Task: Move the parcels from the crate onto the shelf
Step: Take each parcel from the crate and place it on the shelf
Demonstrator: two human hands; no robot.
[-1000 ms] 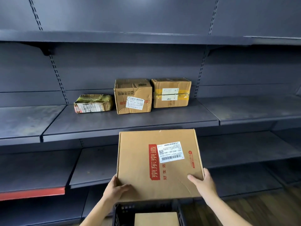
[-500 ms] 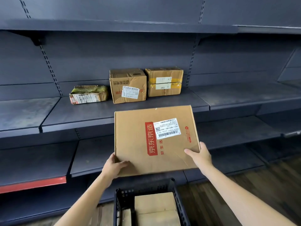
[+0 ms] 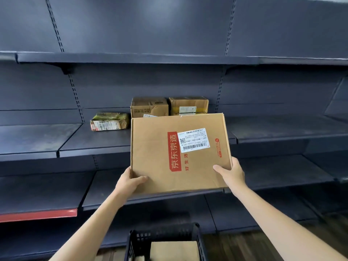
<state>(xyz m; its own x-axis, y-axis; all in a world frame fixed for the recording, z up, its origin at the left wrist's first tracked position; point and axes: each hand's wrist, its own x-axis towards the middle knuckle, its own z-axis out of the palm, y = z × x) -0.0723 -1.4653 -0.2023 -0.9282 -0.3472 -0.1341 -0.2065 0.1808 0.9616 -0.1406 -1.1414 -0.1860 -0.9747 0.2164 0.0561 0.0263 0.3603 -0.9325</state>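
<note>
A flat brown parcel [image 3: 160,157] with red print and a white label is held up in the air in front of the dark shelf [image 3: 94,142]. My left hand [image 3: 130,182] grips its lower left corner and my right hand [image 3: 231,173] grips its lower right edge. Three parcels stand on the shelf behind it: a small yellow-green taped one [image 3: 110,121], a brown box [image 3: 148,107] and a second brown box [image 3: 188,106], both partly hidden by the held parcel. The black crate [image 3: 165,236] sits at the bottom, with another brown parcel [image 3: 174,250] inside.
Dark metal shelving fills the view, with more boards above, below and to both sides. A lower board at the left has a red front strip [image 3: 37,215]. Wooden floor [image 3: 244,247] shows at the lower right beside the crate.
Both hands have lifted the flat parcel up and toward the shelf; it now covers the lower parts of the two brown boxes. The crate has dropped lower in view.
</note>
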